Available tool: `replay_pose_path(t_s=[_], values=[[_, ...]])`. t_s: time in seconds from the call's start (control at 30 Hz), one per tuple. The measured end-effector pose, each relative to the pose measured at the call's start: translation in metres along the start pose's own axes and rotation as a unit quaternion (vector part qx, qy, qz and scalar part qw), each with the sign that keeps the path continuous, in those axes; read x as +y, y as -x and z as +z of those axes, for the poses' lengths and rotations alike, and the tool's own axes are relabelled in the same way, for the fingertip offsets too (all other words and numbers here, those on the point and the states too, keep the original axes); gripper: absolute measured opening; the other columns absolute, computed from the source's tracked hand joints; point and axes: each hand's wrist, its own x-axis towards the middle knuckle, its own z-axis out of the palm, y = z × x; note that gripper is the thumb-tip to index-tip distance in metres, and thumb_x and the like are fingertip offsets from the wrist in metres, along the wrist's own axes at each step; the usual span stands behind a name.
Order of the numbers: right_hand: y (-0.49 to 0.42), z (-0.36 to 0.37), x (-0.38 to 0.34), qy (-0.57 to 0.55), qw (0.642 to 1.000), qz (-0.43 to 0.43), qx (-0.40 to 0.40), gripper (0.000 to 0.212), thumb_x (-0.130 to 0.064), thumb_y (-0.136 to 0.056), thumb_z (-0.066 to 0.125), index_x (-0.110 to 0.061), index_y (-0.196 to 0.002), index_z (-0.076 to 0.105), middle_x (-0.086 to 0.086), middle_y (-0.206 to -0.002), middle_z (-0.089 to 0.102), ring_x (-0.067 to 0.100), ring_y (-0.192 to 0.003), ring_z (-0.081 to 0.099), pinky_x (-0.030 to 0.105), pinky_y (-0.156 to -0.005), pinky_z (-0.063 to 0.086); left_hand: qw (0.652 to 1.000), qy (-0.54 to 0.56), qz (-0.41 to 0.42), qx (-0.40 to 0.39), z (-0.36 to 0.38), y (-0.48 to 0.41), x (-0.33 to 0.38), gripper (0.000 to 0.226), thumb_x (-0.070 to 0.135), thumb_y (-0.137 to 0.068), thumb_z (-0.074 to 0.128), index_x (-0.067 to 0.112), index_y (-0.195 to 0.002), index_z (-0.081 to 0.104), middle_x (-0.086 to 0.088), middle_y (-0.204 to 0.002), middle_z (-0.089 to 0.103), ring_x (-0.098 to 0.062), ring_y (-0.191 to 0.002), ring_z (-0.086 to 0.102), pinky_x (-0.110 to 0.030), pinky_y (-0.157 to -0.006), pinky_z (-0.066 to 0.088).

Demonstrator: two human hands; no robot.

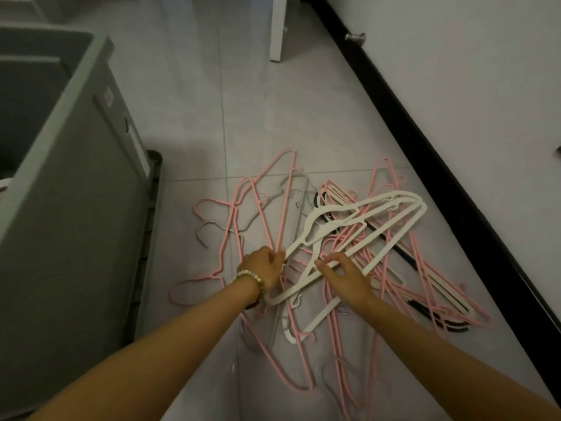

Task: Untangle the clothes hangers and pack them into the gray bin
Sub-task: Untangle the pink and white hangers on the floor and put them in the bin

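Observation:
A tangled pile of pink hangers [358, 262], with a few white, grey and black ones mixed in, lies on the tiled floor. Two cream-white hangers [391, 214] lie on top of the pile. My left hand [262, 270], with a bead bracelet on the wrist, grips the near end of the white hangers together with some pink wires. My right hand [346, 276] hovers over the white hanger's bar with fingers spread and only lightly bent, touching it. The gray bin [76, 208] stands open to the left.
A dark lid or base [150, 238] lies along the bin's right side. A black baseboard [431, 153] runs diagonally under a white wall at right, with a metal door stop [355, 36]. A white furniture leg [277, 28] stands at the back.

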Motion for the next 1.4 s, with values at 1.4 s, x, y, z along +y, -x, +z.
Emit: replay_pose_path(t_s=[1.4], values=[[0.031, -0.041, -0.064, -0.058, 0.963, -0.181, 0.190, 0.022, -0.027, -0.099, 0.042, -0.018, -0.099, 0.062, -0.013, -0.069, 0.056, -0.003, -0.059, 0.055, 0.010, -0.054, 0.043, 0.975, 0.190, 0.099, -0.059, 0.008, 0.020, 0.033, 0.047, 0.034, -0.099, 0.033, 0.014, -0.142, 0.035, -0.007, -0.145, 0.043, -0.022, -0.132, 0.042, -0.026, -0.107, 0.032]])
